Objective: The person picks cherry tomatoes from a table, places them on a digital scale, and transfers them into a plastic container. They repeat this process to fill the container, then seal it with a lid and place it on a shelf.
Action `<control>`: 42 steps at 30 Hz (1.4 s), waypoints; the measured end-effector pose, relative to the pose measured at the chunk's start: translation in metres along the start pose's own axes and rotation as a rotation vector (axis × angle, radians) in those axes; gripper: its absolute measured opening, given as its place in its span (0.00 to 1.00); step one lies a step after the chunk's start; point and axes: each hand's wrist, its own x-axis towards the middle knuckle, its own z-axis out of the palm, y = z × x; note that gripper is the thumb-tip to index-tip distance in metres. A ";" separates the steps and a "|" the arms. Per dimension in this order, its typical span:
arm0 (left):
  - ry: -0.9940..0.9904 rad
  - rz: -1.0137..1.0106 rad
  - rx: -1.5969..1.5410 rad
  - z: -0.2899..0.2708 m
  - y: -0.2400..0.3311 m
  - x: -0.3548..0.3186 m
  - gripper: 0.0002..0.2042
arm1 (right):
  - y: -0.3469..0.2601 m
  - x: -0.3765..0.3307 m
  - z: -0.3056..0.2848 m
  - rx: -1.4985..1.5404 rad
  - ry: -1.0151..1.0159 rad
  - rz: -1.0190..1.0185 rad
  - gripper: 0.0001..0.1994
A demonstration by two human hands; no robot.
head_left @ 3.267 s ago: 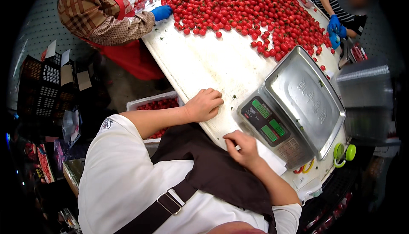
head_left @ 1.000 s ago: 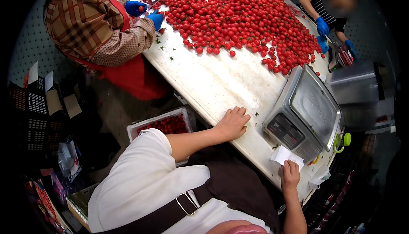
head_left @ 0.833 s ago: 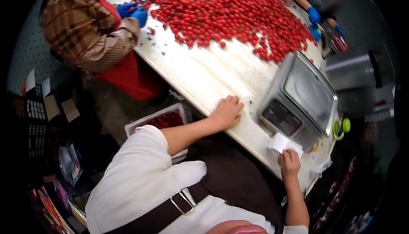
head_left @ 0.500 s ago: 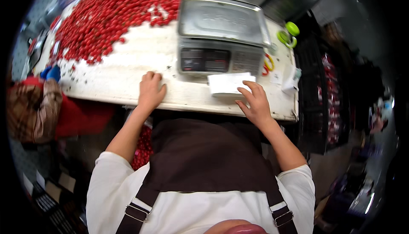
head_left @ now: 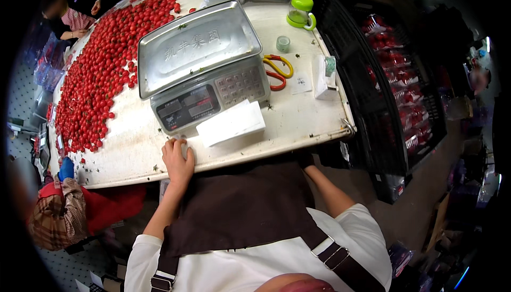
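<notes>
My left hand [head_left: 178, 160] rests on the near edge of the white table [head_left: 125, 148], fingers a little bent and apart, with nothing in it. Just beyond it stands a weighing scale [head_left: 238, 87] with a dented steel pan, turned at an angle to the edge. Against the scale's front lies a white paper pad or stack of labels [head_left: 232, 124], touched by neither hand. My right forearm [head_left: 331, 192] reaches in beside my dark apron, and its hand is hidden in the shadow below the table edge. Small red cherry tomatoes [head_left: 101, 82] cover the table's left side.
Red-and-yellow scissors [head_left: 278, 72], a roll of tape [head_left: 283, 43], a tape dispenser [head_left: 324, 78] and a green-lidded cup [head_left: 301, 12] stand right of the scale. Black crates [head_left: 367, 95] with packed fruit flank the table. Co-workers are at the left, one with a blue-gloved hand [head_left: 66, 169].
My right hand has left the white paper and dropped below the table edge. My left hand stays on the table. The view has swung to the right.
</notes>
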 end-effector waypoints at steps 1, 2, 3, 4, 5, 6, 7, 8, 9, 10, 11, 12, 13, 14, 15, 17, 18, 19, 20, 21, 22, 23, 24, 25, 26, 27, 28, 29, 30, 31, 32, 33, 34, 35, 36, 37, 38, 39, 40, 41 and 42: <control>-0.005 -0.013 0.010 0.000 0.000 -0.002 0.13 | -0.023 0.017 -0.006 0.079 -0.015 0.168 0.09; -0.014 -0.024 0.021 0.000 0.000 -0.004 0.12 | -0.034 0.030 -0.006 0.113 -0.013 0.233 0.10; -0.020 -0.043 0.038 -0.002 -0.001 -0.006 0.11 | -0.044 0.040 -0.008 0.126 -0.013 0.273 0.10; -0.005 -0.044 0.042 -0.003 0.004 -0.004 0.10 | -0.049 0.056 -0.007 0.133 -0.009 0.286 0.10; -0.022 -0.037 0.038 -0.002 0.006 -0.003 0.11 | -0.050 0.061 -0.008 0.135 -0.002 0.304 0.10; -0.024 -0.034 0.045 -0.004 0.007 0.000 0.11 | -0.051 0.066 -0.007 0.142 0.001 0.305 0.10; -0.028 -0.034 0.054 -0.006 0.008 0.001 0.11 | -0.050 0.066 -0.007 0.139 0.001 0.310 0.10; -0.039 -0.027 0.067 -0.008 0.010 0.006 0.12 | -0.050 0.062 -0.006 0.145 0.004 0.320 0.10; -0.050 -0.043 0.081 -0.009 0.013 0.003 0.12 | -0.047 0.061 -0.010 0.138 -0.005 0.317 0.10; -0.050 -0.075 0.094 -0.011 0.015 0.000 0.12 | -0.045 0.056 -0.015 0.133 -0.012 0.312 0.10; -0.061 -0.076 0.099 -0.012 0.016 0.002 0.13 | -0.043 0.045 -0.022 0.145 -0.002 0.325 0.10; -0.059 -0.068 0.103 -0.010 0.016 0.004 0.13 | -0.040 0.039 -0.027 0.155 0.009 0.331 0.10; -0.065 -0.071 0.113 -0.008 0.015 0.005 0.13 | -0.037 0.033 -0.034 0.157 0.016 0.339 0.10; -0.073 -0.079 0.121 -0.007 0.015 0.005 0.13 | -0.033 0.027 -0.041 0.161 0.019 0.348 0.10; -0.080 -0.094 0.127 -0.005 0.016 0.003 0.13 | -0.029 0.022 -0.049 0.157 0.018 0.347 0.10; -0.104 -0.110 0.132 -0.005 0.019 0.005 0.14 | -0.022 0.013 -0.061 0.152 0.014 0.360 0.10; -0.110 -0.112 0.134 -0.004 0.018 0.008 0.14 | -0.020 0.012 -0.065 0.156 0.011 0.359 0.11; -0.116 -0.115 0.136 -0.004 0.017 0.009 0.14 | -0.017 0.009 -0.068 0.156 0.005 0.356 0.11; -0.121 -0.118 0.146 -0.005 0.018 0.010 0.14 | -0.015 0.006 -0.071 0.159 -0.005 0.359 0.11; -0.127 -0.125 0.151 -0.005 0.018 0.010 0.15 | -0.012 0.003 -0.076 0.158 -0.009 0.361 0.11; -0.132 -0.131 0.156 -0.006 0.019 0.010 0.15 | -0.010 0.001 -0.080 0.159 -0.015 0.362 0.11; -0.141 -0.133 0.156 -0.006 0.020 0.011 0.15 | -0.010 0.002 -0.078 0.160 -0.023 0.363 0.11; -0.141 -0.137 0.154 -0.006 0.020 0.011 0.15 | -0.008 -0.001 -0.081 0.155 -0.029 0.369 0.11; -0.141 -0.140 0.152 -0.006 0.021 0.011 0.15 | -0.006 -0.003 -0.085 0.156 -0.030 0.373 0.11; -0.140 -0.142 0.148 -0.007 0.021 0.011 0.15 | -0.004 -0.004 -0.086 0.154 -0.037 0.374 0.11; -0.141 -0.140 0.157 -0.007 0.022 0.012 0.15 | -0.002 -0.006 -0.089 0.152 -0.042 0.376 0.11; -0.141 -0.136 0.165 -0.008 0.023 0.013 0.15 | -0.001 -0.006 -0.090 0.151 -0.041 0.380 0.11; -0.141 -0.133 0.172 -0.007 0.023 0.014 0.15 | 0.001 -0.006 -0.090 0.147 -0.047 0.380 0.11; -0.143 -0.134 0.171 -0.008 0.022 0.013 0.15 | 0.000 -0.007 -0.091 0.149 -0.050 0.381 0.11; -0.144 -0.135 0.169 -0.007 0.021 0.012 0.15 | 0.002 -0.008 -0.094 0.149 -0.055 0.381 0.11; -0.145 -0.135 0.168 -0.007 0.021 0.011 0.15 | 0.003 -0.008 -0.093 0.151 -0.054 0.384 0.11; -0.147 -0.140 0.171 -0.007 0.021 0.011 0.15 | 0.003 -0.008 -0.094 0.148 -0.057 0.386 0.12; -0.149 -0.145 0.173 -0.008 0.022 0.011 0.15 | 0.003 -0.007 -0.095 0.149 -0.060 0.387 0.12; -0.151 -0.150 0.176 -0.008 0.023 0.011 0.15 | 0.004 -0.007 -0.095 0.143 -0.059 0.388 0.12; -0.152 -0.150 0.177 -0.008 0.023 0.011 0.16 | 0.003 -0.006 -0.095 0.142 -0.061 0.387 0.12; -0.153 -0.150 0.177 -0.008 0.022 0.012 0.16 | 0.002 -0.005 -0.095 0.141 -0.063 0.390 0.12; -0.154 -0.150 0.178 -0.008 0.022 0.012 0.16 | 0.003 -0.006 -0.096 0.138 -0.066 0.390 0.12; -0.153 -0.148 0.178 -0.008 0.022 0.012 0.16 | 0.002 -0.005 -0.095 0.136 -0.070 0.389 0.12; -0.151 -0.146 0.179 -0.008 0.022 0.012 0.16 | 0.002 -0.004 -0.095 0.135 -0.071 0.393 0.12; -0.149 -0.144 0.180 -0.007 0.023 0.011 0.16 | 0.002 -0.002 -0.096 0.128 -0.077 0.389 0.12; -0.152 -0.145 0.179 -0.007 0.022 0.011 0.16 | 0.002 -0.001 -0.095 0.126 -0.079 0.392 0.12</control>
